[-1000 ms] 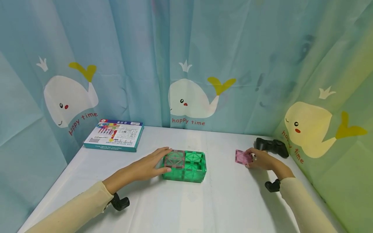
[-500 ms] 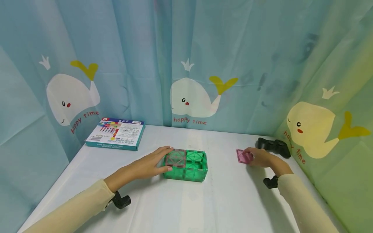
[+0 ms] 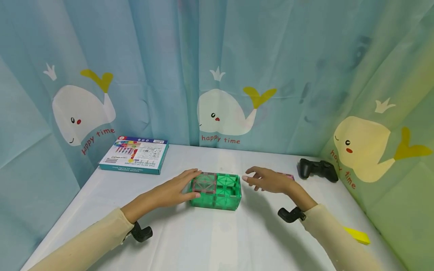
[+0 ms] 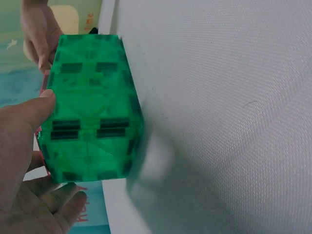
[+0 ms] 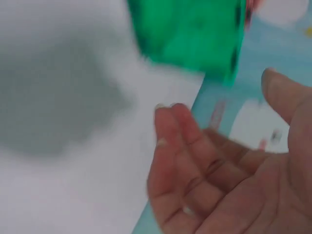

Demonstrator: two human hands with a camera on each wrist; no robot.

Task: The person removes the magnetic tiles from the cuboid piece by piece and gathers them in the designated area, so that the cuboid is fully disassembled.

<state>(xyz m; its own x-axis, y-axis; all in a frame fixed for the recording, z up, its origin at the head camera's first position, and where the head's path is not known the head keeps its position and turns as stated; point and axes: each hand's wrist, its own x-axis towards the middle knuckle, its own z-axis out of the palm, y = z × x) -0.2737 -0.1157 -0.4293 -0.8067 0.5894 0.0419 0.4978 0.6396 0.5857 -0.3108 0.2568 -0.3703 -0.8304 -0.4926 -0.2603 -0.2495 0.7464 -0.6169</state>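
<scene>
A box of see-through green magnetic tiles [image 3: 217,202] stands on the white table. A pink-framed square tile [image 3: 204,183] covers its left half; the right half is open at the top. My left hand [image 3: 169,192] spans the box's left end, thumb on the near upper edge and fingers round the far side, as the left wrist view also shows. Just beyond the box's right end hovers my right hand [image 3: 269,180], fingers bent loosely around nothing. In the right wrist view a gap separates those fingertips from the green box [image 5: 190,36]. Another pink tile [image 3: 288,175] lies mostly hidden behind the right hand.
A black game controller [image 3: 318,170] lies at the back right. On the back left is a flat printed carton [image 3: 135,155]. A yellow block [image 3: 358,236] shows beside the right sleeve. Whale-print curtains [image 3: 162,75] enclose the table's back and sides.
My right hand has let go of the pink tile near the controller and moved left to the box. The yellow block has come into view. My left hand stays at the box.
</scene>
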